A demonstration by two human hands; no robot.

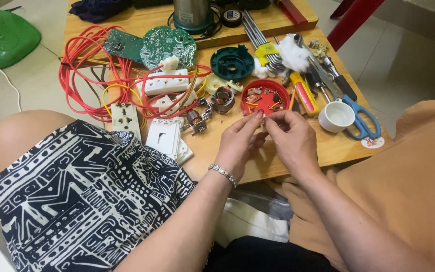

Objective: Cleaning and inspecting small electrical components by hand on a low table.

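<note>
The left hand and the right hand are meeting fingertip to fingertip just above the low wooden table, both pinched narrow on something very small between them — too small and too covered by the fingers to name. It is being held just in front of the round red plastic lid that is serving as a tray for small metal and orange parts.

A piece that tiny, held only by fingertips, could slip; it is sitting close to the table's near edge, so a drop might carry it off onto the lap or floor. The left wrist, wearing a silver bracelet, is hovering near the white plastic switch plates, which overhang the edge and could be nudged off. The right forearm is passing close to the small white cup and the blue-handled scissors.

The tangle of red and orange wire is hiding what lies under it, and the steel cylinder at the top is being cut off by the frame.
</note>
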